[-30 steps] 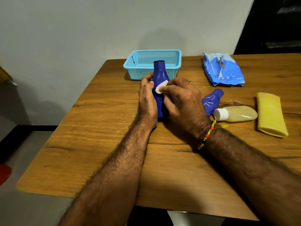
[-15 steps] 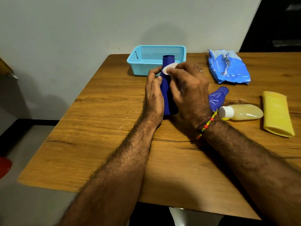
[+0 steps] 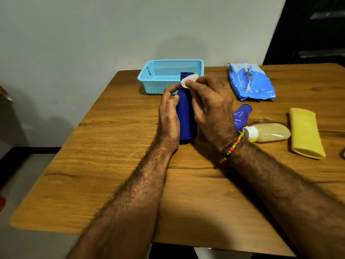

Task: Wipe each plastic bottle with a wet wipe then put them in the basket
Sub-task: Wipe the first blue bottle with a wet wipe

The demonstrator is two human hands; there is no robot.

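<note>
Head view: a dark blue bottle [image 3: 184, 111] is standing upright on the wooden table [image 3: 112, 146], just in front of the light blue basket [image 3: 158, 79]. The left hand [image 3: 169, 116] is gripping the bottle's side with curled fingers, while the right hand [image 3: 211, 109] is pinching a white wet wipe [image 3: 188, 80] against the bottle's neck. To the right, a second blue bottle [image 3: 240, 116], a clear bottle with a white cap [image 3: 268, 132] and a yellow bottle [image 3: 306, 132] are lying on the table; the blue wipes pack [image 3: 250, 81] is lying behind them
</note>
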